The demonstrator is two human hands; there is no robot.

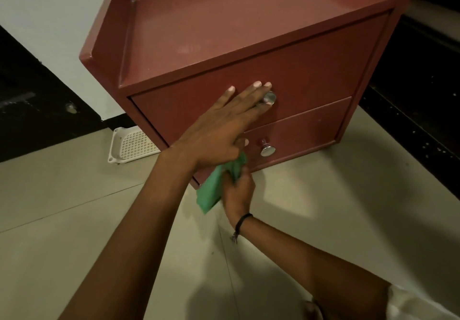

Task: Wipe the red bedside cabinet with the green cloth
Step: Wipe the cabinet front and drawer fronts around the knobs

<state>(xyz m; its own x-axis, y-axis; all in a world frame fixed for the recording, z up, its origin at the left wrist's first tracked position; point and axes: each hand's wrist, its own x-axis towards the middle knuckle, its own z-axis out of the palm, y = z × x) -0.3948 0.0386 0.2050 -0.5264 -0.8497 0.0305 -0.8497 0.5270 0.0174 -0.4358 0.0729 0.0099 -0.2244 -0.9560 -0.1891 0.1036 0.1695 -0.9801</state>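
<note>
1. Red bedside cabinet (249, 46) standing on pale floor tiles (74, 220), two drawers facing the camera, each with a metal knob
2. Left hand (224, 123) laid flat on the upper drawer front (311, 71), fingers spread, fingertips touching the upper knob (270, 98)
3. Right hand (237, 190) low, just below the left, fingers closed around the bunched green cloth (215, 188) near the cabinet's bottom edge
4. Lower knob (266, 149) just right of the cloth, apart from it
5. White plastic basket (129, 144) on the floor beside the cabinet's left side
</note>
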